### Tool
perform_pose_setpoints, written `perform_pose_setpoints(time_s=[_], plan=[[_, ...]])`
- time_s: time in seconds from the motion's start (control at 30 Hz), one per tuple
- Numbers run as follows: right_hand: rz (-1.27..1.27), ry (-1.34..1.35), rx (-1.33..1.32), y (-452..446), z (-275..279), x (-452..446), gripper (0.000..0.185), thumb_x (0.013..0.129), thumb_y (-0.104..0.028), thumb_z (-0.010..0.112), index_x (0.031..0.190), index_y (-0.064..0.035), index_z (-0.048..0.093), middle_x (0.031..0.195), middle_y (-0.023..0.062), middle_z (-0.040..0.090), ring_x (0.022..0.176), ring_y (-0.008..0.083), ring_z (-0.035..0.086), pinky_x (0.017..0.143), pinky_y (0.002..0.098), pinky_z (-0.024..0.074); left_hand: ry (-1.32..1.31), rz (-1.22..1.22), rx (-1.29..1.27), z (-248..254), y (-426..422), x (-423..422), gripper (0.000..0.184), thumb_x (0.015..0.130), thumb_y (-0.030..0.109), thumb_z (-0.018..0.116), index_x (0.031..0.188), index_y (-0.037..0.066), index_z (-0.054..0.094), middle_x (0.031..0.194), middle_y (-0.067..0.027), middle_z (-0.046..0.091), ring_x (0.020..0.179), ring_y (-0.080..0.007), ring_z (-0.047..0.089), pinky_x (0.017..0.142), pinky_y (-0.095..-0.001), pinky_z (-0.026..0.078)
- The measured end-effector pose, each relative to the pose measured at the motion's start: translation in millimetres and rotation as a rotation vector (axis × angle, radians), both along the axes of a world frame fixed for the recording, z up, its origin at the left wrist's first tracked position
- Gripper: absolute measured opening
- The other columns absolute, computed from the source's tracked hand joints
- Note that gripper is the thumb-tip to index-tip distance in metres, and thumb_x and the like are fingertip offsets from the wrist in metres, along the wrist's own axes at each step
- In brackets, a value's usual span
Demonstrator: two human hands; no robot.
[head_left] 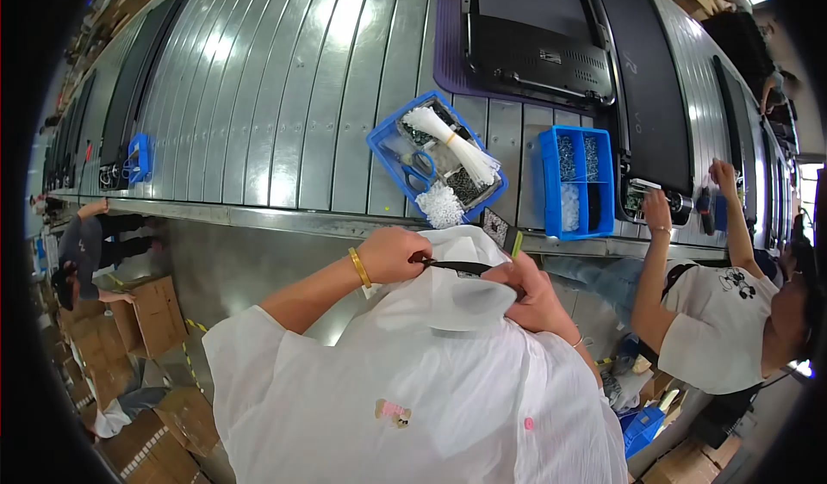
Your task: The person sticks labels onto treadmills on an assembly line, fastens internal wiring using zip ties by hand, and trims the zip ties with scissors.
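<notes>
My left hand [394,255], with a yellow bracelet at the wrist, is closed on one end of a thin black strip [457,266] in front of my white shirt. At the other end of the strip, my right hand [536,294] has its fingers curled and pressed together beside a pale, translucent piece [469,303]. Just beyond my hands, a blue tray [385,152] on the line's edge holds white zip ties [452,144], blue scissors [419,170], screws and small white parts.
A divided blue bin [551,226] of small parts stands right of the tray. Behind it lies a black machine frame [543,53] on the metal slatted line [284,96]. A co-worker [719,320] works at the right; another person [82,256] is at the far left.
</notes>
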State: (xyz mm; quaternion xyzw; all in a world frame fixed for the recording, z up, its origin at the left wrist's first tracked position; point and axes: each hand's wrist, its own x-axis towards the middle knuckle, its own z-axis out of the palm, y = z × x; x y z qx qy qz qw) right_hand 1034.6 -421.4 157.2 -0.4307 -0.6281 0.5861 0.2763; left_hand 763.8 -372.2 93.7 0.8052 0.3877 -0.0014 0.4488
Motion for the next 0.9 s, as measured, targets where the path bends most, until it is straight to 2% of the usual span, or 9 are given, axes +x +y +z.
perform_pose_setpoints(time_s=[0.1, 0.2, 0.33, 0.43, 0.5, 0.63, 0.77, 0.87, 0.9], plan=[[0.129, -0.081, 0.081, 2, 9, 7, 0.086, 0.074, 0.007, 0.065, 0.143, -0.0137, 0.02, 0.091, 0.0065, 0.065, 0.081, 0.0209, 0.064, 0.07, 0.0298, 0.0529, -0.129, 0.07, 0.022, -6, 4, 8, 0.016, 0.071, 0.012, 0.065, 0.086, 0.008, 0.065, 0.079, -0.0029, 0.066, 0.069, -0.0205, 0.063, 0.063, -0.0313, 0.049], [0.206, -0.176, 0.201, 2, 16, 9, 0.085, 0.074, 0.007, 0.065, 0.143, -0.0142, 0.022, 0.09, 0.0081, 0.066, 0.077, 0.0241, 0.065, 0.069, 0.0308, 0.0536, -0.132, 0.196, -0.245, -3, 7, 16, 0.016, 0.069, 0.012, 0.067, 0.083, 0.006, 0.065, 0.072, -0.0053, 0.065, 0.064, -0.0174, 0.062, 0.06, -0.0293, 0.048], [0.126, -0.069, 0.104, 6, 3, 10, 0.078, 0.073, 0.008, 0.064, 0.14, -0.0142, 0.033, 0.092, 0.0096, 0.066, 0.078, 0.0262, 0.064, 0.069, 0.0317, 0.0532, -0.236, 0.275, -0.238, -18, 9, 21, 0.015, 0.068, 0.013, 0.069, 0.08, 0.004, 0.064, 0.068, -0.0064, 0.064, 0.062, -0.0144, 0.061, 0.058, -0.0275, 0.047], [0.254, -0.148, 0.422, 23, 4, 7, 0.073, 0.072, 0.009, 0.062, 0.137, -0.0157, 0.041, 0.095, 0.0081, 0.067, 0.08, 0.0261, 0.065, 0.071, 0.0311, 0.0532, -0.236, 0.295, -0.257, -6, 14, 24, 0.016, 0.069, 0.013, 0.07, 0.08, 0.004, 0.065, 0.067, -0.006, 0.064, 0.061, -0.0136, 0.06, 0.057, -0.0279, 0.047], [0.27, -0.14, 0.349, 27, -1, 7, 0.073, 0.072, 0.01, 0.062, 0.136, -0.0163, 0.042, 0.095, 0.008, 0.067, 0.08, 0.0261, 0.065, 0.072, 0.0305, 0.0531, -0.234, 0.302, -0.264, 3, 16, 29, 0.016, 0.069, 0.014, 0.071, 0.08, 0.004, 0.065, 0.066, -0.0058, 0.064, 0.06, -0.0131, 0.059, 0.057, -0.028, 0.046], [0.299, -0.086, 0.185, 28, -5, 24, 0.075, 0.072, 0.011, 0.061, 0.137, -0.019, 0.042, 0.096, 0.0081, 0.067, 0.081, 0.0253, 0.065, 0.076, 0.0291, 0.0529, -0.19, 0.257, -0.11, 11, 14, 42, 0.013, 0.069, 0.009, 0.063, 0.08, 0.004, 0.066, 0.073, -0.0087, 0.066, 0.064, -0.0189, 0.063, 0.06, -0.0301, 0.048], [0.225, 0.021, 0.054, 15, -6, 56, 0.074, 0.073, 0.011, 0.061, 0.137, -0.0198, 0.041, 0.095, 0.0082, 0.067, 0.08, 0.0219, 0.065, 0.077, 0.0282, 0.0523, -0.27, -0.108, 0.125, 15, 7, 50, 0.014, 0.073, 0.01, 0.065, 0.087, 0.006, 0.067, 0.079, -0.0048, 0.066, 0.068, -0.0129, 0.061, 0.061, -0.0282, 0.047], [0.086, 0.104, -0.127, 15, -18, 72, 0.067, 0.074, 0.011, 0.061, 0.133, -0.0161, 0.046, 0.091, 0.0072, 0.065, 0.078, 0.0179, 0.063, 0.08, 0.027, 0.051, -0.19, 0.032, -0.523, 36, 19, 57, 0.015, 0.078, 0.01, 0.067, 0.093, 0.005, 0.065, 0.082, -0.0029, 0.062, 0.074, -0.0102, 0.057, 0.066, -0.0264, 0.046], [-0.102, 0.271, -0.198, 19, -23, 72, 0.059, 0.075, 0.009, 0.061, 0.128, -0.0133, 0.047, 0.09, 0.0054, 0.064, 0.079, 0.0161, 0.062, 0.08, 0.0265, 0.0504, -0.186, 0.021, -0.524, 31, 25, 59, 0.015, 0.078, 0.01, 0.067, 0.093, 0.005, 0.065, 0.082, -0.0029, 0.062, 0.074, -0.0102, 0.057, 0.066, -0.0264, 0.046]])
